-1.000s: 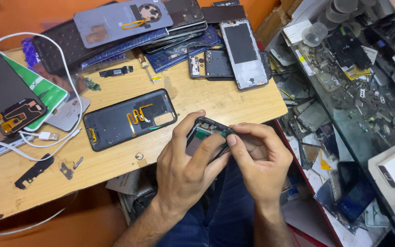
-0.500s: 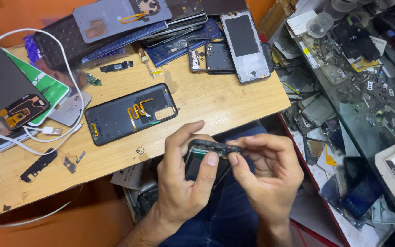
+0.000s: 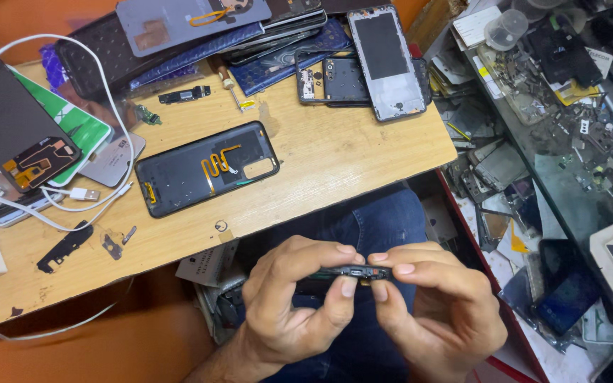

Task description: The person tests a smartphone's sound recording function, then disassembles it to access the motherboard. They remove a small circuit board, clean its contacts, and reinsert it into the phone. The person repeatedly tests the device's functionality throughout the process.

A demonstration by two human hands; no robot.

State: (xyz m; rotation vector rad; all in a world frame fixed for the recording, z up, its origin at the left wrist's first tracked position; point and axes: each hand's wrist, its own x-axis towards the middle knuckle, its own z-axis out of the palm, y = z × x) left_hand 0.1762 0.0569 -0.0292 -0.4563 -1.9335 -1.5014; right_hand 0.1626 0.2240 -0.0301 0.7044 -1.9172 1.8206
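Over my lap, below the table's front edge, both hands hold a dark opened phone body (image 3: 352,273) edge-on. My left hand (image 3: 296,301) wraps its left end, thumb under and fingers over. My right hand (image 3: 438,305) pinches the right end between thumb and fingertips. On the wooden table (image 3: 335,159) above lies a black phone back cover (image 3: 207,169), inner side up, with an orange flex strip.
A display panel (image 3: 15,131) and white cables (image 3: 72,195) lie at the table's left. Several phone frames and covers (image 3: 384,60) are stacked at the back. Small black brackets (image 3: 65,246) sit near the front edge. A shelf of parts (image 3: 555,92) stands at the right.
My hands have dropped with the phone body from the table edge toward my lap, and the body has turned from face-up to edge-on.
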